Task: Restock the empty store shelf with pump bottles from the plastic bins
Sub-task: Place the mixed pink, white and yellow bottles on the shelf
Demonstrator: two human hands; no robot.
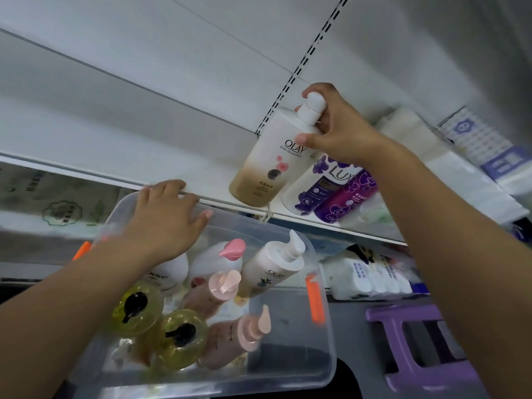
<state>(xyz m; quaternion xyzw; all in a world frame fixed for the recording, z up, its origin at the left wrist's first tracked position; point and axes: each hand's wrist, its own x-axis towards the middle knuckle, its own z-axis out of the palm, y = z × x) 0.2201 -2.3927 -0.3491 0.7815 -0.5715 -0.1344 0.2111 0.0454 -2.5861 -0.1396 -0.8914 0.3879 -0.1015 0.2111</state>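
My right hand (336, 131) grips the neck and pump of a white and gold Olay bottle (267, 165) that stands on the white shelf (172, 156), near its front edge. To its right on the shelf stand two Lux bottles (319, 185), one white and one purple. My left hand (164, 220) rests on the far rim of a clear plastic bin (322, 341), fingers hooked over the shelf's front edge. Inside the bin lie several pump bottles: a white Olay bottle (273, 269), pink ones (221, 292) and yellow ones with black pumps (181, 338).
White packs (426, 145) and a blue patterned box (483, 145) fill the shelf to the right. The shelf stretch left of the Olay bottle is bare. Below, tissue packs (371, 277) sit on a lower shelf. A purple stool (417, 349) stands right of the bin.
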